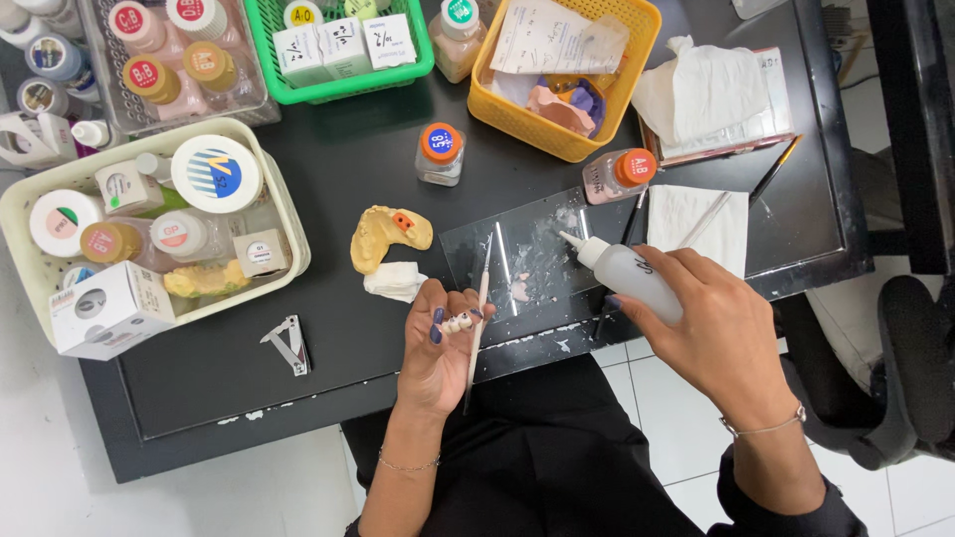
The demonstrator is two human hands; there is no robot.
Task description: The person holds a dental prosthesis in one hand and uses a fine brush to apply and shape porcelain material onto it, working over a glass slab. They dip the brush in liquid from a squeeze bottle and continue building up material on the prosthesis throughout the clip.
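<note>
My left hand (438,348) is palm up at the front edge of the black table (348,179). Its fingers pinch a small row of tooth-shaped pieces (459,322) and a thin brush (479,308) that points up over the glass mixing slab (527,264). My right hand (721,333) grips a white squeeze bottle (625,273). The bottle is tilted, with its nozzle aimed at the whitish smears on the slab. A yellow dental cast (386,235) and a folded white tissue (395,281) lie just left of the slab.
Small orange-capped jars (440,152) (619,175) stand behind the slab. Beyond them are a yellow basket (567,70), a green basket (338,50) and a cream tray of jars (149,224). Paper towels (708,221) lie right. A metal tool (288,345) lies front left.
</note>
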